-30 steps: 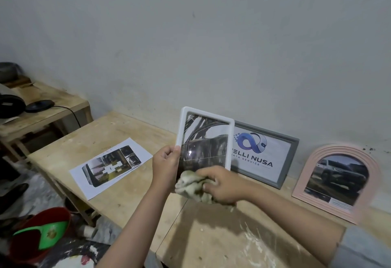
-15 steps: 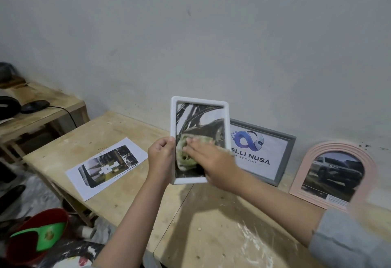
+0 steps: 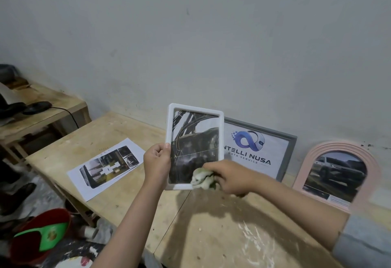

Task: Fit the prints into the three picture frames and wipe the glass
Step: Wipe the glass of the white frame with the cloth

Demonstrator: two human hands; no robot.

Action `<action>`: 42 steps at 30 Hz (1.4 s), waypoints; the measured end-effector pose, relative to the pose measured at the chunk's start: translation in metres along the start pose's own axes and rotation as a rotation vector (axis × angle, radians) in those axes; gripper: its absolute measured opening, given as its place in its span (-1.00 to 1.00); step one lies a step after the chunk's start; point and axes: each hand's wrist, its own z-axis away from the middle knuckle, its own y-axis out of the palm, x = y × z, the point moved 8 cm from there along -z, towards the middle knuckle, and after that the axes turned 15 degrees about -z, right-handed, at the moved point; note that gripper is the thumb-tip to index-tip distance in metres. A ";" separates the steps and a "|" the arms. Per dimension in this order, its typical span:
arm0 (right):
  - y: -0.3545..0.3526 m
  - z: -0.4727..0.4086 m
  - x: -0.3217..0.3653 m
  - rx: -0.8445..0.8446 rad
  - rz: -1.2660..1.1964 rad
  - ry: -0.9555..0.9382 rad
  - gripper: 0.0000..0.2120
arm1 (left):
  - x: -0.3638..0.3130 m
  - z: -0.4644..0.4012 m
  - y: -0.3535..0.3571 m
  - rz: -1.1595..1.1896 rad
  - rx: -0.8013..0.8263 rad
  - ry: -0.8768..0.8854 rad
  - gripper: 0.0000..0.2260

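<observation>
Above the wooden table (image 3: 211, 236), held upright in front of the wall, the white frame (image 3: 195, 109) has its print already behind the glass, and the cloth (image 3: 203, 178) has dropped from the middle of the pane, where it was half a second ago, to the lower right corner, much where it sat a second ago. That up-and-down travel reads as a wiping stroke in progress, so this frame is likely in its cleaning step rather than being fitted. The left hand (image 3: 157, 162) grips the frame's left edge, thumb on the front rim and fingers curled behind. The right hand (image 3: 231, 178) is bunched round the cloth and presses it to the glass; motion blur hides just how the fingers lie. A grey frame (image 3: 293, 141) with a logo print and a pink arched frame (image 3: 374, 162) with a car print lean against the wall to the right. One loose print (image 3: 108, 167) lies flat on the table to the left.
</observation>
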 end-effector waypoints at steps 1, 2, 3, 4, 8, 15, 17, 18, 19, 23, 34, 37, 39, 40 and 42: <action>-0.011 0.002 -0.005 0.033 -0.006 0.055 -0.77 | 0.000 -0.002 -0.001 -0.021 -0.001 0.005 -0.85; -0.024 0.004 -0.007 0.022 -0.006 0.094 -0.72 | 0.001 -0.003 -0.002 -0.037 -0.002 0.008 -0.85; -0.040 0.004 -0.005 -0.025 -0.008 0.108 -0.68 | 0.000 -0.005 -0.002 -0.051 -0.001 0.017 -0.85; -0.057 0.003 0.000 -0.099 -0.007 0.093 -0.67 | 0.000 -0.006 -0.001 -0.071 0.003 0.028 -0.84; -0.103 -0.002 0.051 -0.459 0.217 -0.215 -0.54 | 0.003 -0.003 0.016 -0.175 0.067 0.070 -0.77; -0.072 -0.038 0.062 -0.542 0.789 -0.550 -0.50 | -0.014 0.016 0.042 -0.256 0.107 0.175 -0.75; -0.073 -0.039 0.056 -0.568 0.813 -0.536 -0.45 | -0.012 0.017 0.040 -0.233 0.096 0.172 -0.76; -0.072 -0.038 0.054 -0.570 0.804 -0.536 -0.44 | -0.011 0.017 0.039 -0.229 0.085 0.167 -0.77; -0.071 -0.038 0.052 -0.578 0.790 -0.542 -0.44 | -0.009 0.017 0.037 -0.230 0.074 0.160 -0.77; -0.080 -0.032 0.044 -0.678 0.686 -0.528 -0.46 | -0.012 0.020 0.030 -0.221 0.050 0.179 -0.77; -0.106 -0.003 -0.004 -0.700 0.582 -0.345 -0.31 | -0.006 0.004 0.004 -0.146 -0.039 0.148 -0.77; -0.104 0.002 -0.016 -0.694 0.510 -0.286 -0.22 | -0.004 0.003 0.007 -0.115 -0.040 0.128 -0.77; -0.097 0.006 -0.017 -0.696 0.509 -0.297 -0.30 | -0.004 0.004 0.010 -0.084 -0.054 0.094 -0.78; -0.091 0.008 -0.018 -0.687 0.501 -0.302 -0.33 | -0.003 0.004 0.011 -0.079 -0.066 0.080 -0.78; -0.076 0.011 -0.023 -0.668 0.473 -0.300 -0.38 | -0.004 0.003 0.011 -0.083 -0.088 0.062 -0.75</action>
